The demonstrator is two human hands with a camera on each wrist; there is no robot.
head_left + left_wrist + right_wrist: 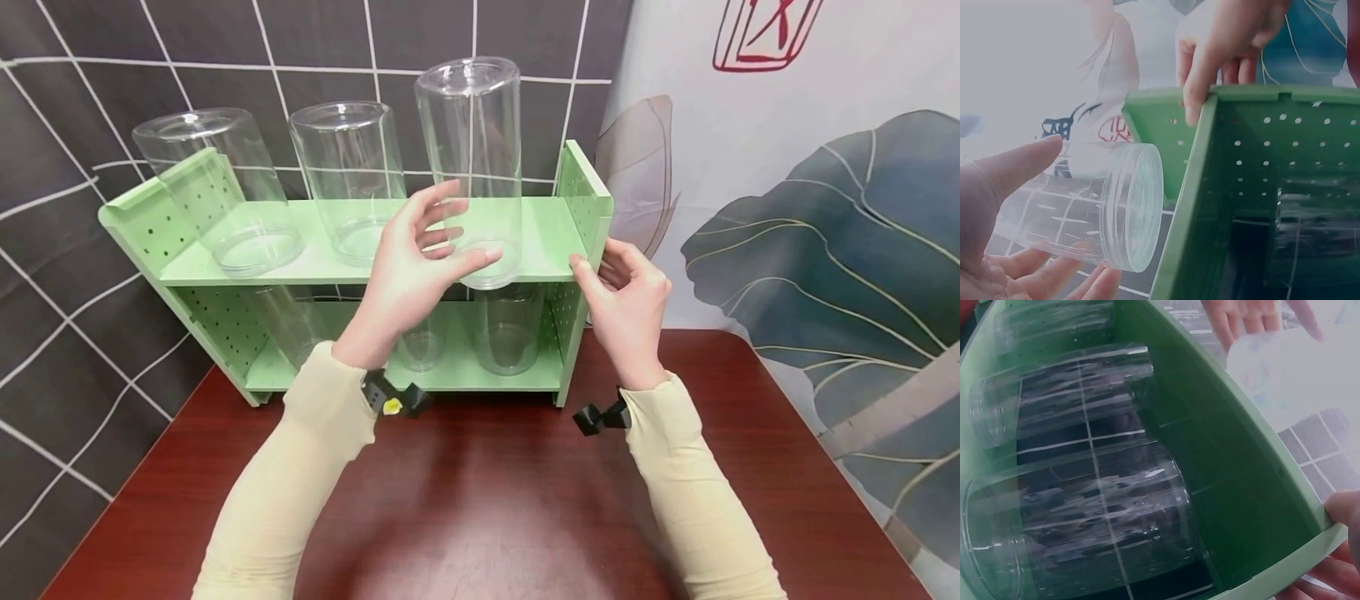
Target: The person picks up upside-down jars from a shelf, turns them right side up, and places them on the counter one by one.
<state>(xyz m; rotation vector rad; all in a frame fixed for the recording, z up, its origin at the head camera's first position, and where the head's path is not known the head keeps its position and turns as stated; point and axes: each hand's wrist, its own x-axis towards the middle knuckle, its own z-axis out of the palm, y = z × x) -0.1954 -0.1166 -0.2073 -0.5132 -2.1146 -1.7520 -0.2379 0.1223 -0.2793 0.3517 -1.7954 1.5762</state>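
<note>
My left hand (408, 267) holds a tall clear jar (476, 150), thumb in front and fingers around its left side. The jar looks upright, its base right at the front edge of the upper shelf. In the left wrist view, the jar's round base (1141, 206) shows beside the green shelf edge. My right hand (626, 292) grips the right side panel of the green two-tier rack (588, 187), its thumb on the front edge and its other fingers behind the panel. Two more clear jars (348, 167) stand on the upper shelf, left of the held one.
Several clear containers (510, 333) stand on the lower shelf. The rack stands on a reddish-brown table (487, 500), against a dark wall with white grid lines (322, 42). A pale wall with leaf drawings (825, 233) lies to the right.
</note>
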